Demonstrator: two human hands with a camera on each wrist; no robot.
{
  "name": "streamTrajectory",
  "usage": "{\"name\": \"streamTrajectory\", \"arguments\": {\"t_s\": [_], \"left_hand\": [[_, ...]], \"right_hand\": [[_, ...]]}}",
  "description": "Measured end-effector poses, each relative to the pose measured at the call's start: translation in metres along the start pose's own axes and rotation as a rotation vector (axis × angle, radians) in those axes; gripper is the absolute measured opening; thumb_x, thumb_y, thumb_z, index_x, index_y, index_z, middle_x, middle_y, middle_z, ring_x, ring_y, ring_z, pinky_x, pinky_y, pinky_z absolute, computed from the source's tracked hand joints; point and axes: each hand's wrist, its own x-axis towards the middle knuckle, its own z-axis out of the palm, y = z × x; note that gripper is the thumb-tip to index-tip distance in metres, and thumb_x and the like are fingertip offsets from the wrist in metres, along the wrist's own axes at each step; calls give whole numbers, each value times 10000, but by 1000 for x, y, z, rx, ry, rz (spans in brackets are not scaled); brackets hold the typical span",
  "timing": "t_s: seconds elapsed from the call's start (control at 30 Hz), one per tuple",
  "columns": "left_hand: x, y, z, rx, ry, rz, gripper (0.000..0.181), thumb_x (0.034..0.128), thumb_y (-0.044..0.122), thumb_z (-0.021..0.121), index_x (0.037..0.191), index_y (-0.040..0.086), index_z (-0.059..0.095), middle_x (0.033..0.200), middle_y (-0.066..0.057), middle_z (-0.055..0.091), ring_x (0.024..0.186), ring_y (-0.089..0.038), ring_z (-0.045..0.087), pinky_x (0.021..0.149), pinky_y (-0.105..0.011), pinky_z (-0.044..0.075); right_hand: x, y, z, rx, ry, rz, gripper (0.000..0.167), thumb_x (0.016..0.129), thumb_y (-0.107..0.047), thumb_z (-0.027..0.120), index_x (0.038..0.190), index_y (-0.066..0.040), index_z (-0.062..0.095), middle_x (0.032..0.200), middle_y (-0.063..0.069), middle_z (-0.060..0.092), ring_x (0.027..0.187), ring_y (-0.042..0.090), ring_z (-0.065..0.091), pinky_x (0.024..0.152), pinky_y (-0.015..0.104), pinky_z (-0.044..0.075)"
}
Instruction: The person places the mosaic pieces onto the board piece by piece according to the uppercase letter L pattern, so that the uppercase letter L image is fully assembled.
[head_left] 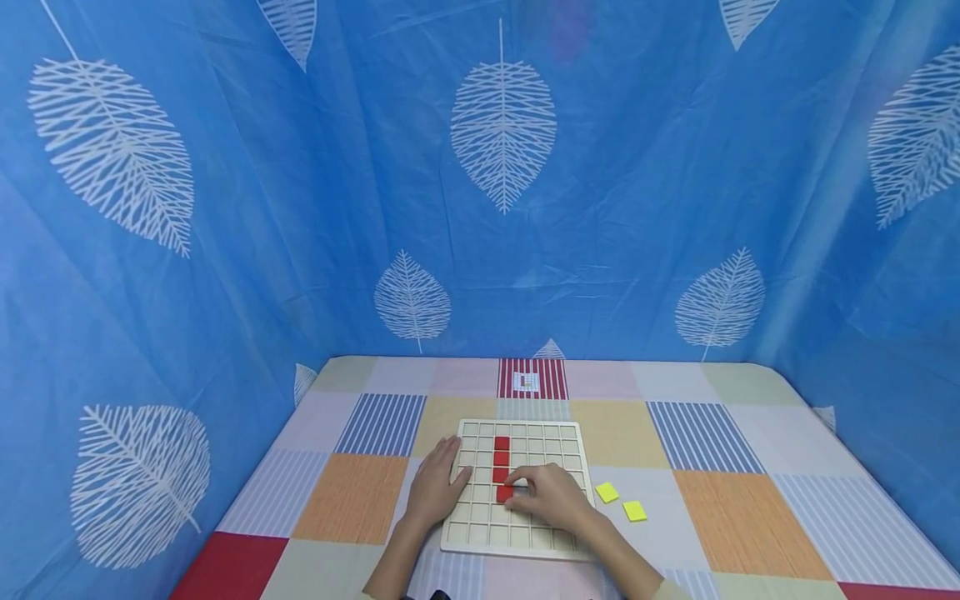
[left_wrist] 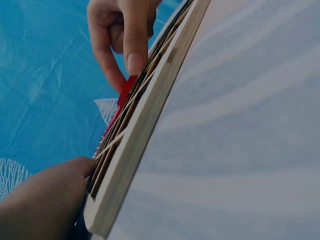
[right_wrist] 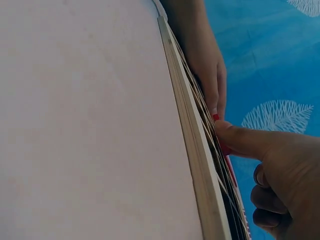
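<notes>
A pale wooden grid board [head_left: 480, 533] lies on the patchwork cloth. Three red square tiles [head_left: 501, 458] stand in one column of its cells. Just below them, my right hand [head_left: 553, 498] pinches another red tile [head_left: 504, 495] between thumb and forefinger, at the board's surface. In the left wrist view that tile [left_wrist: 126, 89] is tilted over the grid, with the other fingers curled back. My left hand [head_left: 433, 487] rests along the board's left edge, fingers fairly straight and thumb out over the border cells.
Two yellow square tiles, one nearer the board [head_left: 607, 492] and one farther right [head_left: 633, 511], lie on the cloth. A small card with an L-shaped mark [head_left: 526, 382] lies at the table's back. Blue leaf-print curtains [head_left: 600, 208] enclose the table.
</notes>
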Motion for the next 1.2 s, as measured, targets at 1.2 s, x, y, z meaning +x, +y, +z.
{"name": "streamTrajectory", "arguments": {"t_s": [1.2], "left_hand": [[1, 0, 1, 2, 4, -3, 567, 904, 314, 554, 1349, -14, 434, 1386, -168, 425, 1310, -327, 332, 1065, -473, 275]], "right_hand": [[-62, 73, -73, 83, 169, 190, 278, 723, -301, 780, 954, -167, 702, 496, -117, 342, 419, -10, 256, 359, 182, 278]]}}
